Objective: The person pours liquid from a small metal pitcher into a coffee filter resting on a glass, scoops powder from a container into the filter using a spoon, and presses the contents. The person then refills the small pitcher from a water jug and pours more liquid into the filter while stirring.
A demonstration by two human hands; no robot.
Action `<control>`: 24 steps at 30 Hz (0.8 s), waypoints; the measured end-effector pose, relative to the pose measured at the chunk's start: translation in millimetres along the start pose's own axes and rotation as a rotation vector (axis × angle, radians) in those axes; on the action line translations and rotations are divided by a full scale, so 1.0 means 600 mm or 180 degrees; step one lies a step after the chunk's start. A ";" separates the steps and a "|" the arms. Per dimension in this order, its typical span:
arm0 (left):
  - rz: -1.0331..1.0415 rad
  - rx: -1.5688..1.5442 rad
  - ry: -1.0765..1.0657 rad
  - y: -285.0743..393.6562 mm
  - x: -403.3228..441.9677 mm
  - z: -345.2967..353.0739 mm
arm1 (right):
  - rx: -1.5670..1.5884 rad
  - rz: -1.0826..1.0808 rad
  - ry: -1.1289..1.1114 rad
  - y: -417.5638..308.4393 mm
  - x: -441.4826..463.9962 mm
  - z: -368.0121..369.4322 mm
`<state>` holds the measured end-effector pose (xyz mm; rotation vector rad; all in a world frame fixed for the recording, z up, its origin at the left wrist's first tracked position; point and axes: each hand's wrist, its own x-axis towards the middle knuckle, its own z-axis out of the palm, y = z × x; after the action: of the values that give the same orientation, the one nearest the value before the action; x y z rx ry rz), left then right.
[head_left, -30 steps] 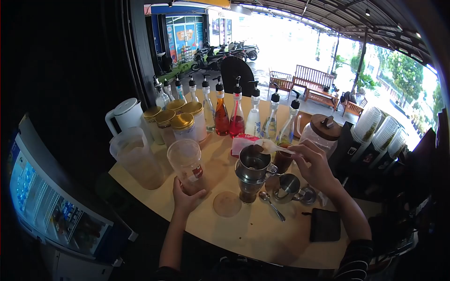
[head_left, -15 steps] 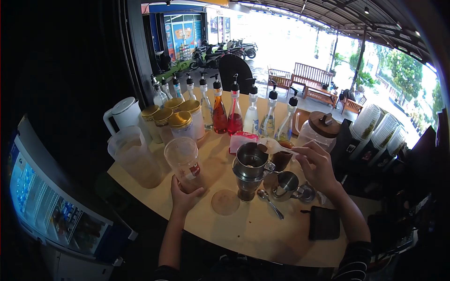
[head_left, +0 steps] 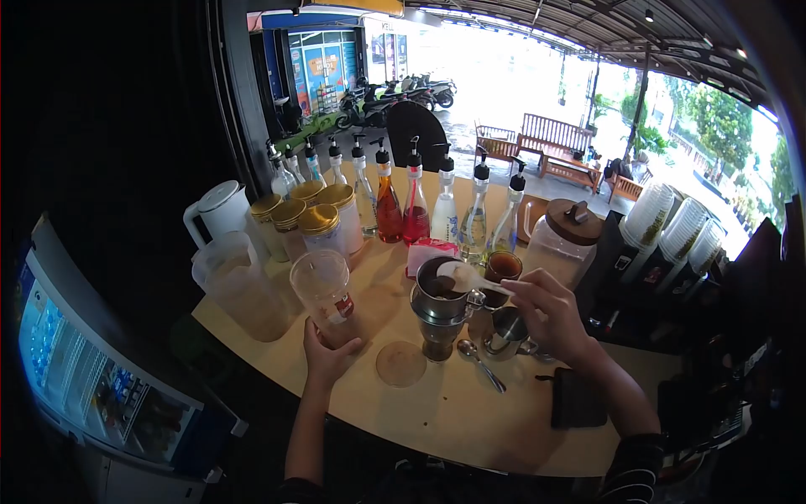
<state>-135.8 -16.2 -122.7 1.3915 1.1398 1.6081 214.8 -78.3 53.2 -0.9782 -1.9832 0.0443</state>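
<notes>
White spoon (head_left: 458, 276) is hanging over the open mouth of a metal filter (head_left: 438, 312) rn, w/ the right hand (head_left: 550, 316) pinching its handle btwn thumb & fingers. Filter's sitting on a small glass (head_left: 437, 349), approx mid tabletop (head_left: 403, 428). Left hand (head_left: 329, 357) is gripping a clear jar (head_left: 317, 281) to the left, fingers curling round its lower part, tho some are hiding behind it. Flat round disc (head_left: 400, 364) is lying near side, btwn jar & filter; metal spoon (head_left: 482, 367) is resting right of the small glass.

Jar (head_left: 322, 287) on desk (head_left: 478, 433), pitcher (head_left: 242, 290) left of it, filter (head_left: 437, 310) on glass (head_left: 438, 344) right of it, teaspoon (head_left: 483, 368) beside glass, bottles (head_left: 442, 217) behind.
</notes>
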 end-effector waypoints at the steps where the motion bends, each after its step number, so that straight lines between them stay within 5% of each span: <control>1: 0.0004 0.0001 -0.0004 0.002 -0.001 0.001 | -0.0043 -0.0022 -0.0097 -0.003 0.000 0.001; 24: 0.0030 -0.0102 -0.0027 -0.008 0.001 -0.002 | -0.0338 -0.0167 -0.0013 0.028 0.018 -0.015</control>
<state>-137.5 -14.0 -126.7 1.3838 1.0996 1.6188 228.3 -62.7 59.7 -0.9937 -2.0309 -0.0892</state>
